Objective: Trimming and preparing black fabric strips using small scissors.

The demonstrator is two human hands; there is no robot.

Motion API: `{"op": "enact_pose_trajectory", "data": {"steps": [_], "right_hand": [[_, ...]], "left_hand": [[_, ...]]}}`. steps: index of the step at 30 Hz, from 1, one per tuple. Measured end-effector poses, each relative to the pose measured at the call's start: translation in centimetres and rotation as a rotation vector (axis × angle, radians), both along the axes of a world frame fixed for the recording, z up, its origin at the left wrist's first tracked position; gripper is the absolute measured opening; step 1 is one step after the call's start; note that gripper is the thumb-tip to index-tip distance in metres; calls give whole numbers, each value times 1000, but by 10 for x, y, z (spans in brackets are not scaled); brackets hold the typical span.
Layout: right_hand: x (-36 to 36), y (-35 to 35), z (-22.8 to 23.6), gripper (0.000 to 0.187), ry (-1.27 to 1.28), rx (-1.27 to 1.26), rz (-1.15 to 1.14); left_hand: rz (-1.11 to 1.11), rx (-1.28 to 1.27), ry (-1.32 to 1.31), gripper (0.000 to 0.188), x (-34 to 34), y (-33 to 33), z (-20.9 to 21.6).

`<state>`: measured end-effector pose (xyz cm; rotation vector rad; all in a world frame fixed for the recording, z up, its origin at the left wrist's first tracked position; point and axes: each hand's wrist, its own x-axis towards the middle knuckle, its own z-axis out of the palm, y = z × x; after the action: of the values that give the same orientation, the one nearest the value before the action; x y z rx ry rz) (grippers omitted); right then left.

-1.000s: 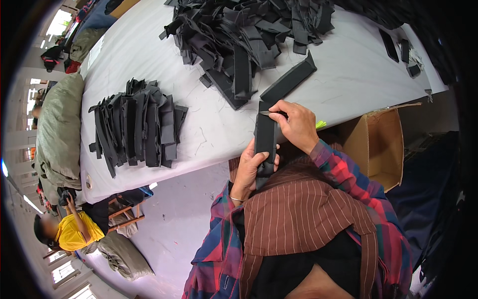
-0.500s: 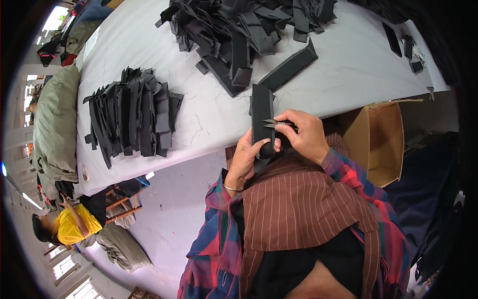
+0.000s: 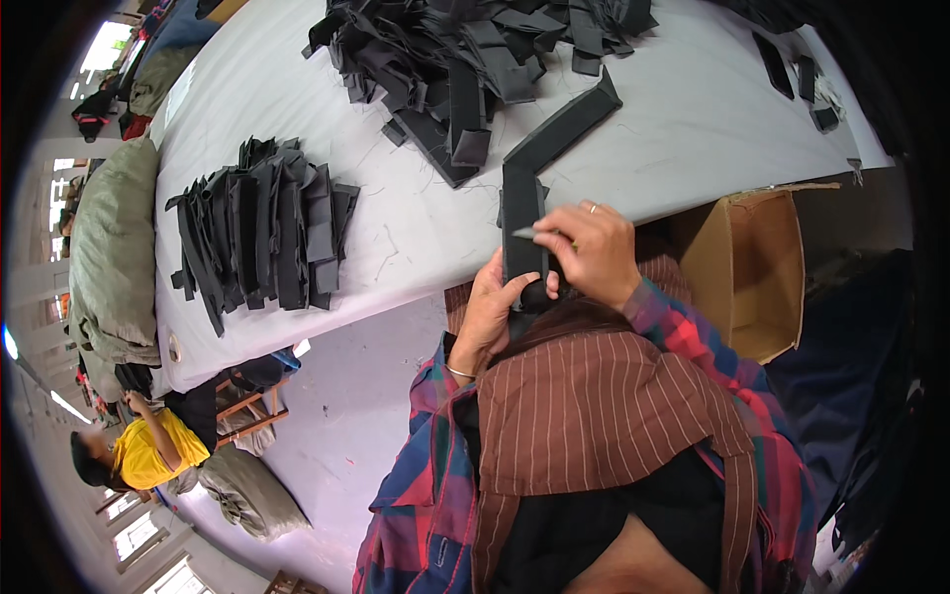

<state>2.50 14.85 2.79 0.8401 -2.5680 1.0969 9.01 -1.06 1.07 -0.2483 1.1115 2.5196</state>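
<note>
At the table's near edge, my left hand [image 3: 484,315] is closed on a dark grey fabric strip [image 3: 521,208], its thumb pressed flat on the lower end. The strip's far end lies on the table, meeting another loose strip [image 3: 564,127]. Over the strip's right edge, my right hand [image 3: 601,252] is closed round small thread snips [image 3: 524,234]. Only their pointed tip shows, with the blades appearing together; the rest is hidden in my fingers.
A large heap of dark fabric strips [image 3: 465,74] covers the table's far side. A neater row of strips [image 3: 262,233] lies left. An open cardboard box [image 3: 762,267] stands to the right. A person in a yellow top [image 3: 158,450] is far left, near stuffed sacks [image 3: 114,247].
My right hand has shifted slightly left and up along the strip and turned. The snips' blades, spread apart earlier, now look closed together. My left hand keeps its hold.
</note>
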Motion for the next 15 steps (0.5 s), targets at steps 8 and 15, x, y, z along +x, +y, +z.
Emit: {"op": "enact_pose_trajectory", "data": {"steps": [8, 15], "right_hand": [[1, 19, 19, 15, -280, -237, -45], [11, 13, 19, 14, -176, -111, -31]], "left_hand": [[108, 191, -58, 32, -1, -7, 7], [64, 167, -33, 35, -3, -7, 6]]}}
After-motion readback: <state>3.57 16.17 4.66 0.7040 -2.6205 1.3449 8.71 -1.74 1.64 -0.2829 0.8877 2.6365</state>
